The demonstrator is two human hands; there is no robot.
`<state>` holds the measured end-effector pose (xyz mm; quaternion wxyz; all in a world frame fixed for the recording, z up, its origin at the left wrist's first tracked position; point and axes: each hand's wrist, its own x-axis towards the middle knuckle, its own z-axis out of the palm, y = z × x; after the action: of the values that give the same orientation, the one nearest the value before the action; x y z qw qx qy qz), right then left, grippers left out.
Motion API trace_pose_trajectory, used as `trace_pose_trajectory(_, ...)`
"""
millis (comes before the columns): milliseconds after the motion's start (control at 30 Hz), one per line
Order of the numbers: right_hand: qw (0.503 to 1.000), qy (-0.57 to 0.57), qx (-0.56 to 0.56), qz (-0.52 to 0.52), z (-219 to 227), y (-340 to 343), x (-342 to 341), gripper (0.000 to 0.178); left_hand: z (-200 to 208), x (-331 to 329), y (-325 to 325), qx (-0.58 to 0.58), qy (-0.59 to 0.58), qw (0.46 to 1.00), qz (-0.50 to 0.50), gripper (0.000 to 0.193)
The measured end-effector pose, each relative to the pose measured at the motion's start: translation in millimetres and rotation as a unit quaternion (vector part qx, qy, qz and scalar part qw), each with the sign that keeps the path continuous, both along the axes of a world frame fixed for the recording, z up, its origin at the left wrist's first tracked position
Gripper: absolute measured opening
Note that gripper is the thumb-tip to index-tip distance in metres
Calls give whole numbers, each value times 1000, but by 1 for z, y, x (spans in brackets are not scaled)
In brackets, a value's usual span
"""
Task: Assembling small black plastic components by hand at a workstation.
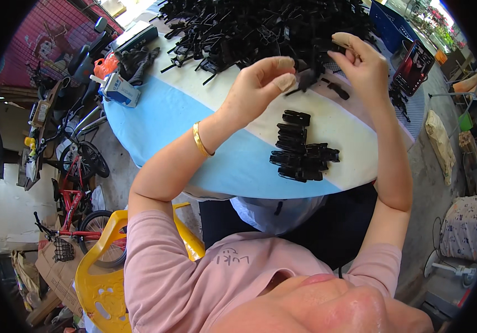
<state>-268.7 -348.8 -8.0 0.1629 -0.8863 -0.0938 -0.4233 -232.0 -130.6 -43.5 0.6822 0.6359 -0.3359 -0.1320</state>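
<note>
My left hand [260,86], with tape on its thumb and index finger, is curled in a pinch beside a blurred black plastic part [307,79]. Across from it, my right hand [363,62] is raised, thumb and taped index finger bent around another dark part [323,49] that partly merges with the pile behind. Under my hands lies a single black piece [335,89] on the cloth. Nearer to me, several black plastic parts are stacked in neat rows [299,150]. A large heap of loose black parts [249,33] covers the far side of the table.
The round table has a striped blue and cream cloth [166,122]. At its left sit a white-and-blue carton [121,90] and an orange bag [105,66]. On the right stand a blue basket [391,25] and a phone [414,67]. A yellow chair [97,283] stands left of me.
</note>
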Motion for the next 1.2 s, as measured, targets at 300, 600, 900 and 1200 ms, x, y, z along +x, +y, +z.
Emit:
trace_pose_trajectory(300,934,14,-40,356,5,28,-16,27,15,18,19,-92,225,907,-344,52)
trace_pose_trajectory(600,944,185,132,241,18,43,-34,20,24,7,20,-71,226,938,-251,30)
trace_pose_trajectory(900,877,267,279,285,-5,57,-33,18,22,-8,14,0,-42,998,-43,31)
trace_pose_trajectory(1200,864,284,314,273,-1,69,-39,18,19,-16,11,-80,-66,995,2,20)
